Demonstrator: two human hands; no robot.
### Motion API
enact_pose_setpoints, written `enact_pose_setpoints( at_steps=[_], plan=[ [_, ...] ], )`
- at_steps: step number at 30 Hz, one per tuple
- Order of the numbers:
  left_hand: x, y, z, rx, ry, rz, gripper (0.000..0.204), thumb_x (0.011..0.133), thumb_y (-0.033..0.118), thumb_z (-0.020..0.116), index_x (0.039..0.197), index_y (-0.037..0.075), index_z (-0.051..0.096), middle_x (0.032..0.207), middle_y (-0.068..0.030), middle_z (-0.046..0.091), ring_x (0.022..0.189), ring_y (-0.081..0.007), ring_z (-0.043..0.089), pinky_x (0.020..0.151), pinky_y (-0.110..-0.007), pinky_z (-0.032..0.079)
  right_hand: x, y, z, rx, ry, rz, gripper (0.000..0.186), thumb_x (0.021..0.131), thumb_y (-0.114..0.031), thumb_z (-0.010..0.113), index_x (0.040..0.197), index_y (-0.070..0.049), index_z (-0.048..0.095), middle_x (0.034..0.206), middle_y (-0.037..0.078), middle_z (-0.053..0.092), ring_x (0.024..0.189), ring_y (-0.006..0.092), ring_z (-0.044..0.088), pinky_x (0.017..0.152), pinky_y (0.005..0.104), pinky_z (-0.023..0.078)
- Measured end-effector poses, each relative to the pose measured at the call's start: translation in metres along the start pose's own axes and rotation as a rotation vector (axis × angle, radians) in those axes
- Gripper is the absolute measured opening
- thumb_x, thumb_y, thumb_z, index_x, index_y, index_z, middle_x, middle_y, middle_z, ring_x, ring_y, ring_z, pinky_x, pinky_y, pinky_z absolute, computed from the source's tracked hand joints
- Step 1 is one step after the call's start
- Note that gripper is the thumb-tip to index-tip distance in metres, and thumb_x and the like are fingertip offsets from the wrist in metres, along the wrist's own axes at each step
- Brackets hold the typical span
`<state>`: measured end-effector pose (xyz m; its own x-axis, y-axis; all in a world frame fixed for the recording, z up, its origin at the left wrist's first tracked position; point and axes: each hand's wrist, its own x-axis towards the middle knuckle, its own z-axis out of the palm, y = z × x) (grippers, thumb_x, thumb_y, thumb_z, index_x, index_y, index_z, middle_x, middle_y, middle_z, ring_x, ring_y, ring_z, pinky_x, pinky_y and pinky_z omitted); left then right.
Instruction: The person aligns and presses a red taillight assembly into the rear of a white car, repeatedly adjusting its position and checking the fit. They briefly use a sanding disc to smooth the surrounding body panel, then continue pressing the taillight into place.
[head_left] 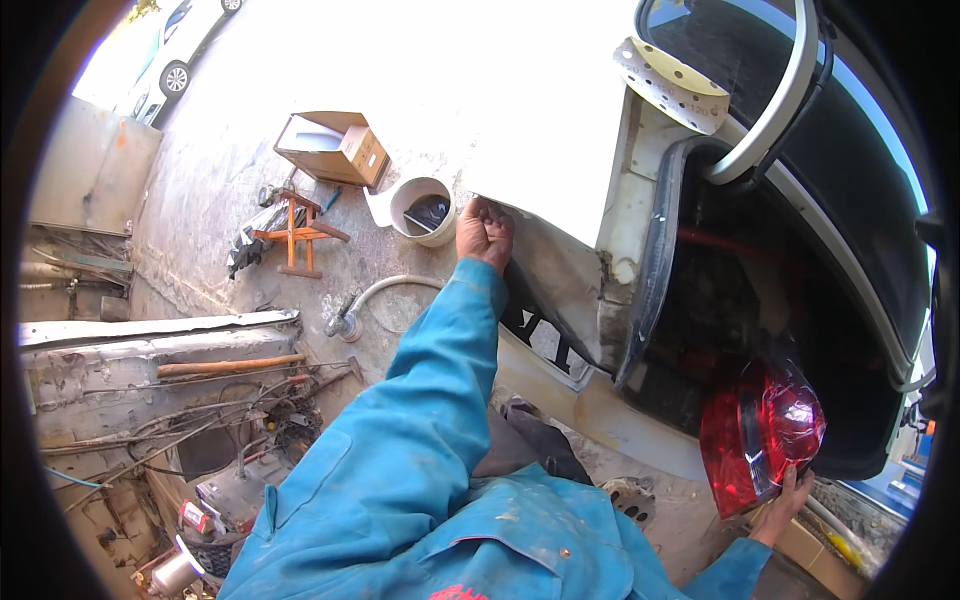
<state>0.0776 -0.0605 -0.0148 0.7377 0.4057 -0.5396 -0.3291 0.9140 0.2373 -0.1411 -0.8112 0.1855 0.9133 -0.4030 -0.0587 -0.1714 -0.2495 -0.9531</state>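
My right hand [785,502] is closed on the lower edge of the red tail light [738,435], clear wrap [790,385] over it, held in front of the car's dark opening [725,300]. My left hand [485,236] has fingers curled at the panel's [552,285] edge; can't tell if they grip it. Bucket [410,192] just beside, box [362,152] beyond.

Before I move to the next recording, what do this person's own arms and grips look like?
The left grip and right grip are bare, without gloves. The left sleeve is long, teal-blue and creased, with pale smudges; the right sleeve, only partly in view, is the same blue. No cables show on them.
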Motion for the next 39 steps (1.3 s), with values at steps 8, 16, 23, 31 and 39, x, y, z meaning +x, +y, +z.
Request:
enact_pose_setpoints(
  at_steps=[8, 16, 23, 31, 39],
  plan=[
    [-0.011, 0.008, 0.005, 0.104, -0.032, 0.028, 0.013, 0.113, 0.023, 0.072, 0.103, 0.014, 0.072, 0.079, 0.0056, 0.054, 0.073, -0.0103, 0.059, 0.074, -0.031, 0.056, -0.011, 0.014, 0.003, 0.022, 0.039, 0.003, 0.075, 0.103, -0.034, 0.088, 0.158, 0.002, 0.053, 0.151, 0.012, 0.063, 0.136, 0.0241, 0.061, 0.122, 0.0417, 0.045],
    [-0.018, 0.015, 0.008, 0.236, -0.106, -0.066, 0.041, 0.118, 0.030, 0.064, 0.147, 0.001, 0.062, 0.144, -0.0134, 0.070, 0.130, -0.0302, 0.071, 0.113, -0.051, 0.061, -0.023, 0.013, 0.012, 0.070, 0.116, 0.063, 0.073, 0.105, -0.035, 0.085, 0.159, 0.002, 0.053, 0.154, 0.013, 0.063, 0.139, 0.0256, 0.061, 0.123, 0.0427, 0.046],
    [-0.005, 0.030, -0.015, 0.332, -0.224, 0.009, 0.016, 0.113, 0.015, 0.066, 0.127, 0.008, 0.065, 0.119, -0.0069, 0.071, 0.106, -0.0221, 0.070, 0.092, -0.041, 0.062, -0.017, 0.004, 0.014, -0.019, 0.032, 0.055, 0.076, 0.105, -0.034, 0.086, 0.161, 0.004, 0.052, 0.155, 0.014, 0.063, 0.139, 0.0263, 0.061, 0.123, 0.0425, 0.046],
    [-0.083, 0.063, -0.019, 0.835, -0.383, 0.060, 0.014, 0.103, 0.005, 0.071, 0.104, 0.008, 0.057, 0.082, -0.0062, 0.065, 0.065, -0.0186, 0.065, 0.061, -0.035, 0.058, -0.016, 0.001, 0.019, 0.006, 0.078, 0.059, 0.073, 0.104, -0.037, 0.086, 0.156, 0.002, 0.054, 0.149, 0.014, 0.066, 0.134, 0.0259, 0.065, 0.118, 0.0432, 0.050],
    [-0.120, 0.127, -0.128, 1.359, 0.246, 0.570, 0.018, 0.090, 0.012, 0.080, 0.099, 0.003, 0.067, 0.088, -0.0057, 0.069, 0.080, -0.0187, 0.066, 0.076, -0.039, 0.058, -0.013, 0.012, 0.016, -0.153, 0.122, -0.010, 0.071, 0.106, -0.036, 0.085, 0.156, 0.005, 0.054, 0.150, 0.015, 0.066, 0.133, 0.0250, 0.065, 0.116, 0.0418, 0.052]
  ],
)
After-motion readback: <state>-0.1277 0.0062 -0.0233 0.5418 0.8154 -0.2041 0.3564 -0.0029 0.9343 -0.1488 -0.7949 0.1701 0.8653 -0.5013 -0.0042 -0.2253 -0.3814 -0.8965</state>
